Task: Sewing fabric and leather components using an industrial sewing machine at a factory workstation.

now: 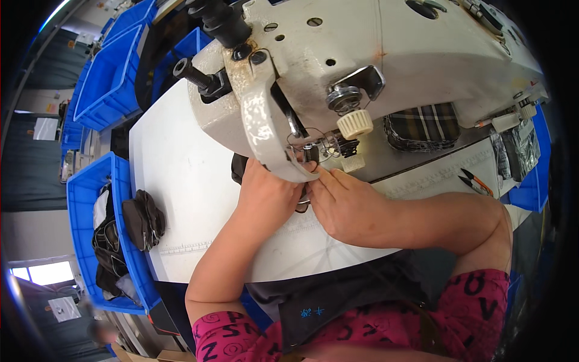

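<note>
The white tabletop (181,163) has bare room left of the sewing machine (422,54) and toward its own curved front edge, with a blue bin (140,280) just beside its left edge. Under the machine's head the left hand (271,192) and right hand (347,202) meet, fingers bunched narrow — whether they grip the dark piece (239,169) beside the left one, I cannot tell — while orange-handled snips (477,181) lie near the right forearm.

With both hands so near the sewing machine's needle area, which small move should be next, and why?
Perhaps ease the left hand and right hand slightly back before any stitching: both look close to the needle area of the sewing machine, and the dark piece beside them is mostly hidden.
</note>
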A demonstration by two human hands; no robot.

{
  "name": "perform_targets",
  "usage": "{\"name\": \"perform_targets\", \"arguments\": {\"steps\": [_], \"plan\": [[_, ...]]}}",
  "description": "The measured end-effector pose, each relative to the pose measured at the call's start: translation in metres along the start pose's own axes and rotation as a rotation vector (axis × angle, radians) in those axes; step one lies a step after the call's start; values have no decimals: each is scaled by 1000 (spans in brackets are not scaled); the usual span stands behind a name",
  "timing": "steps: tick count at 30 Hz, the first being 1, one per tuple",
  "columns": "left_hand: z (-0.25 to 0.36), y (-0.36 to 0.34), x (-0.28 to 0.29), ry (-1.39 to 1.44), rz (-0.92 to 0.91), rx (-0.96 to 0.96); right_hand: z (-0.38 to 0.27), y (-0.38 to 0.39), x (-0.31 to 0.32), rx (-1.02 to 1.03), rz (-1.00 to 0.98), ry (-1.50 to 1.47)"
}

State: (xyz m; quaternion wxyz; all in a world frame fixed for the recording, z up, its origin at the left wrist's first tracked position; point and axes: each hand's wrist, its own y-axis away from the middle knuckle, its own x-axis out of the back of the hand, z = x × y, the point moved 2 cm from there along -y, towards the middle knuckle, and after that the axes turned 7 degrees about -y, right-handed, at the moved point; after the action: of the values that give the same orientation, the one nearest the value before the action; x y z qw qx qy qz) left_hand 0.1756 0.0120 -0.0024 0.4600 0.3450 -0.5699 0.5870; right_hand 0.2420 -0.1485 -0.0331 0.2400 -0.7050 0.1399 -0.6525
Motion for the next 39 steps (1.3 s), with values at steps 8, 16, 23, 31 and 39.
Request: {"name": "perform_targets", "arguments": {"steps": [8, 16, 23, 31, 39], "plan": [[0, 0, 0, 185, -105, 103, 0, -1, 7, -90, -119, -76], [5, 2, -3, 200, -58, 144, 4, -4, 14, -86, -173, -18], [11, 0, -8, 129, -49, 207, 10, -4, 17, -145, -365, -70], [10, 5, -6, 105, 23, 161, 2, -2, 11, 2, -168, -37], [15, 7, 10, -179, -36, 87, 2, -1, 11, -33, -136, -69]]}}
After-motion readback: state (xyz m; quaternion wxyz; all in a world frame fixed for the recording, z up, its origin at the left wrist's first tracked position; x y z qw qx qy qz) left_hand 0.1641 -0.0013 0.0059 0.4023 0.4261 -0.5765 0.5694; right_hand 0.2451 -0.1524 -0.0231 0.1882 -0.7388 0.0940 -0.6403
